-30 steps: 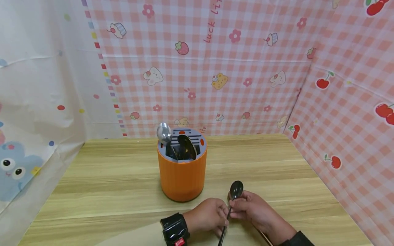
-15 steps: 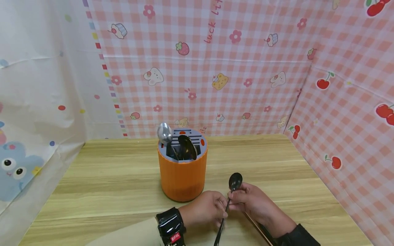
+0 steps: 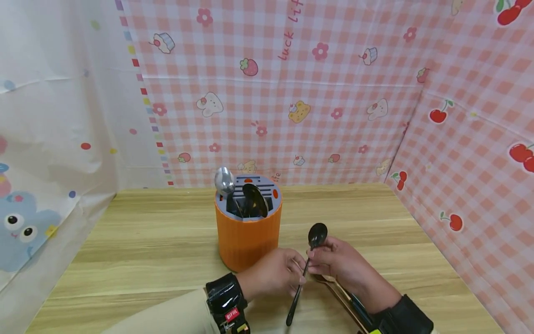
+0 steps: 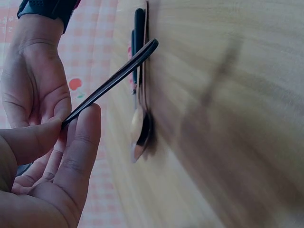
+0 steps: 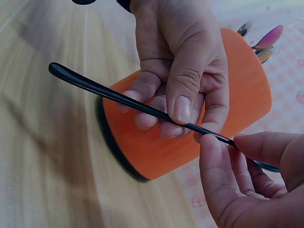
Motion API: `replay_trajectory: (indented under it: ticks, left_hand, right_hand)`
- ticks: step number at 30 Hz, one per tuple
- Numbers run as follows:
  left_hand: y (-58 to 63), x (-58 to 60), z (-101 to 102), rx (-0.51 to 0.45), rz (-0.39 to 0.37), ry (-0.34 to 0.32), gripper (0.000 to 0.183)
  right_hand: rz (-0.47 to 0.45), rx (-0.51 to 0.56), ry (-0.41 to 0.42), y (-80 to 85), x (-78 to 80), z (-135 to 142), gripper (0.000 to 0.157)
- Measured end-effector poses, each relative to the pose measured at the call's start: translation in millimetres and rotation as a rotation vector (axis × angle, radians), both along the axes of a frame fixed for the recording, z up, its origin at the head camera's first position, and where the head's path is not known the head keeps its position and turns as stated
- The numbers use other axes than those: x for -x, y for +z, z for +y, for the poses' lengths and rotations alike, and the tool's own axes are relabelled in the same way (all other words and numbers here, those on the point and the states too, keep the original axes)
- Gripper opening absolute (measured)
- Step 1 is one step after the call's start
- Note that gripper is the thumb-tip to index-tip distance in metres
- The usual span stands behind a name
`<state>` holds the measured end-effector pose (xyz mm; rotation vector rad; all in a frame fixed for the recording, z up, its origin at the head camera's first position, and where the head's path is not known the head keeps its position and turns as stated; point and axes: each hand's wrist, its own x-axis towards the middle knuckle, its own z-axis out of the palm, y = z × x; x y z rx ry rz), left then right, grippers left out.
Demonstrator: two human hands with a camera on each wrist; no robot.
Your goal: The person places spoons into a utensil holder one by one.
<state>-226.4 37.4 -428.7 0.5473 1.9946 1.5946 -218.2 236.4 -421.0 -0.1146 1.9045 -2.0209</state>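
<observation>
A long black spoon (image 3: pixel 318 234) slants over the table, bowl up and handle end toward the person. My right hand (image 3: pixel 350 271) pinches it just below the bowl. Lower down, thumb and fingers of my left hand (image 3: pixel 273 273) pinch the thin handle. In the right wrist view the handle (image 5: pixel 102 91) crosses both hands, and the bowl is mostly hidden behind my right fingers. Left of the hands stands an orange utensil holder (image 3: pixel 249 243) with a grey slotted top. A silver spoon (image 3: pixel 225 181) and a dark, shiny spoon (image 3: pixel 255 199) stick out of it.
Beneath my right hand, a copper-coloured spoon (image 4: pixel 137 127) and dark-handled utensils (image 4: pixel 138 33) lie side by side on the wooden table (image 3: pixel 158 232). Patterned cloth walls (image 3: pixel 258 93) close off the back and sides.
Both hands have moved away from the person and slightly left, carrying the black spoon along. More of the utensils lying under my right hand now shows.
</observation>
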Motion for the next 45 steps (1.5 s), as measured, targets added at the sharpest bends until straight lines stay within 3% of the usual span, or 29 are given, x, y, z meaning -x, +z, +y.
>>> replay_trajectory:
  ticks: [5,12,20,27,45]
  left_hand:
    - [9.8,1.3,-4.9,-0.027,-0.015,0.016,0.021]
    - [25.4,5.4,-13.4,0.024,-0.005,0.018,0.019]
    - [35.7,5.8,-18.1,-0.017,0.034,0.032,0.019]
    - [49.7,9.4,-26.0,0.004,0.057,0.024,0.019]
    - [89.9,11.9,-40.2,-0.048,0.16,0.026,0.02]
  right_hand:
    - [0.024,-0.012,0.006,8.9,4.7,-3.1,0.019]
    - [0.05,-0.001,0.026,24.6,8.6,-8.9,0.019]
    - [0.076,-0.021,0.028,36.5,13.7,-15.0,0.022]
    - [0.126,-0.049,0.04,49.3,17.4,-21.7,0.024]
    - [0.182,-0.08,0.034,101.6,23.0,-36.2,0.026]
